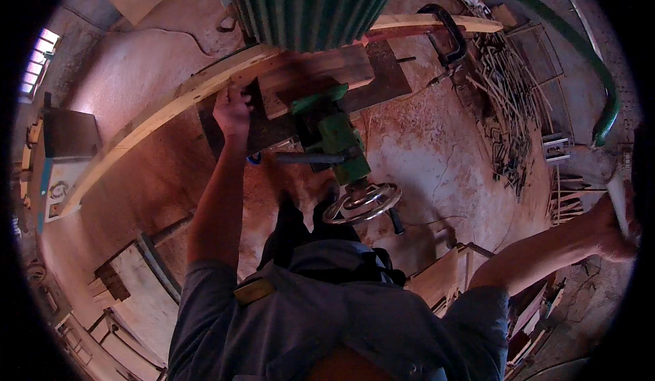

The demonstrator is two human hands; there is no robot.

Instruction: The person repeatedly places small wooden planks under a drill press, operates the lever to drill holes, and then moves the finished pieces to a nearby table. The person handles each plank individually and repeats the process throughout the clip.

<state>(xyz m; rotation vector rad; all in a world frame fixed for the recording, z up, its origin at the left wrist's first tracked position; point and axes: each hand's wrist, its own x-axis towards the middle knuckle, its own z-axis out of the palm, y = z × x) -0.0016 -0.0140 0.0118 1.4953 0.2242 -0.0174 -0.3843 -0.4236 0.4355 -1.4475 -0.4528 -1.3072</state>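
Looking down, we see the left hand closed on the near edge of a long pale wooden plank, fingers curled over the rough-sawn wood. The plank lies flat on the green machine, its long axis running from the lower left up to the upper right, past the machine's ribbed green housing. Just below the machine sits a round metal handwheel. Well right of the machine, the right hand grips a pale upright bar. Reddish sawdust coats the floor.
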